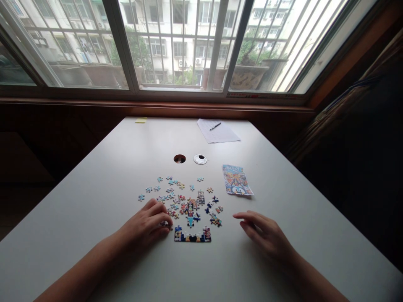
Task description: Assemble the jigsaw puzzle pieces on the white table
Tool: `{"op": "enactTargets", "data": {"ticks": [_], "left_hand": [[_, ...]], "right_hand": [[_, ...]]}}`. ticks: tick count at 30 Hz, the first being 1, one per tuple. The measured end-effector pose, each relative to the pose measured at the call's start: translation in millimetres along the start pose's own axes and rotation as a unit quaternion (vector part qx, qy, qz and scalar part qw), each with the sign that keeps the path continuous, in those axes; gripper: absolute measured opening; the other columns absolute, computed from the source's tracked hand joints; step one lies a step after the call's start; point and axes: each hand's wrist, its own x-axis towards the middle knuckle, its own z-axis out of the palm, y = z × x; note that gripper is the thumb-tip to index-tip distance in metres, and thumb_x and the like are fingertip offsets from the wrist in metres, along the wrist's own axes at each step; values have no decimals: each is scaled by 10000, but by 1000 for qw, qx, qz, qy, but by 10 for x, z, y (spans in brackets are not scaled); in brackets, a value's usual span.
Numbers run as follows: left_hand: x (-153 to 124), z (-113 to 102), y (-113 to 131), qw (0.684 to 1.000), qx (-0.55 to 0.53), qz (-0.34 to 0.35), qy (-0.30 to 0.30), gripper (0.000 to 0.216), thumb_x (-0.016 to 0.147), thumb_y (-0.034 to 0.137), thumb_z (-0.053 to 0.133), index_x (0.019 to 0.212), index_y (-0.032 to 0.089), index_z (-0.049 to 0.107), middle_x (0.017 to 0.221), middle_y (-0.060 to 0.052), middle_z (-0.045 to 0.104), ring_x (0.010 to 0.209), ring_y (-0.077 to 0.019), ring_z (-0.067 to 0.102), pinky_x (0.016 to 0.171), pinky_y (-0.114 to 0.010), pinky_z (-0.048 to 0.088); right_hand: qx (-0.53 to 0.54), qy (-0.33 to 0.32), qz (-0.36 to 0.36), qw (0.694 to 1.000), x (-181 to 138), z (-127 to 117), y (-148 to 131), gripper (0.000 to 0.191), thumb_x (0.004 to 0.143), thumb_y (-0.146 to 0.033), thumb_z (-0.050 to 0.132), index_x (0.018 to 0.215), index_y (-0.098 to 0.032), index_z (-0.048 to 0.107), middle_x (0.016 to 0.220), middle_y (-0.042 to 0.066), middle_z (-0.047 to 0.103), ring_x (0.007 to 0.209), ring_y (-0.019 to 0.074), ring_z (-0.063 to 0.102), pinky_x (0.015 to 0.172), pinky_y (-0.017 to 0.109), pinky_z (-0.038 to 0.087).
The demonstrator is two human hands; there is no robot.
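Observation:
Several loose jigsaw pieces (181, 197) lie scattered on the white table (94, 201) in front of me. A joined strip of pieces (192, 235) sits nearest to me, at the table's middle. My left hand (147, 224) rests just left of that strip, fingers curled and pinching a small puzzle piece (164, 224) at their tips. My right hand (264, 235) lies on the table to the right of the pieces, fingers stretched out and slightly apart, holding nothing. A colourful printed puzzle picture (236, 180) lies beyond my right hand.
A round cable hole (179, 159) and its white cap (200, 159) sit mid-table. A sheet of paper (217, 132) with a pen (215, 126) and a yellow note (140, 121) lie at the far edge, below the barred window. A dark chair stands at right.

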Motion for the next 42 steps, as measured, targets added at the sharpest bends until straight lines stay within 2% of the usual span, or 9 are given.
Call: {"op": "enactTargets", "data": {"ticks": [12, 22, 26, 30, 33, 37, 42], "left_hand": [[-12, -2, -1, 999, -38, 2, -16, 106, 990, 183, 560, 1086, 197, 602, 1104, -78, 660, 1034, -188, 523, 898, -304, 465], [-27, 33, -22, 997, -76, -9, 4, 52, 988, 151, 557, 1009, 192, 582, 1025, -68, 659, 993, -183, 509, 861, -299, 478], [-23, 29, -18, 993, -109, -22, 36, 45, 977, 146, 563, 976, 186, 584, 917, -50, 648, 901, -161, 549, 762, -251, 493], [2, -26, -5, 985, -148, -55, 67, 26, 959, 168, 597, 948, 185, 613, 870, -33, 652, 768, -121, 595, 673, -211, 495], [31, -101, 0, 971, -200, -89, 94, 30, 952, 195, 615, 961, 186, 642, 895, -48, 695, 782, -131, 652, 690, -227, 534], [108, -222, 35, 934, -262, -189, 155, 104, 916, 281, 680, 947, 182, 679, 902, -63, 722, 846, -184, 710, 753, -292, 595], [318, -333, 43, 896, -321, -252, 173, 199, 867, 359, 740, 957, 186, 701, 898, -59, 753, 848, -200, 744, 758, -307, 623]], "right_hand": [[1, -10, -3, 1000, -10, 13, -7, 243, 998, -235, 513, 1166, -212, 687, 922, 66, 725, 726, 146, 662, 654, 237, 541], [32, -29, 8, 999, 5, 15, -35, 247, 1004, -228, 495, 1178, -213, 670, 806, 29, 652, 632, 130, 576, 587, 240, 458], [49, -27, 7, 998, 8, 12, -47, 241, 1005, -221, 487, 1158, -210, 673, 796, 28, 641, 627, 131, 561, 588, 243, 442], [55, -20, 12, 998, 35, 15, -40, 229, 1003, -220, 496, 1149, -212, 673, 784, 25, 627, 623, 130, 551, 585, 243, 433], [60, -24, 1, 998, 69, 26, -44, 234, 1001, -203, 493, 1160, -214, 663, 800, 31, 623, 640, 133, 553, 599, 247, 436], [69, -55, -35, 996, 136, 48, -134, 248, 993, -174, 480, 1156, -213, 662, 783, 28, 603, 622, 130, 518, 600, 250, 434], [41, -95, -95, 990, 305, 99, -297, 261, 972, -142, 492, 1140, -211, 681, 788, 42, 638, 657, 143, 540, 618, 265, 431]]}}
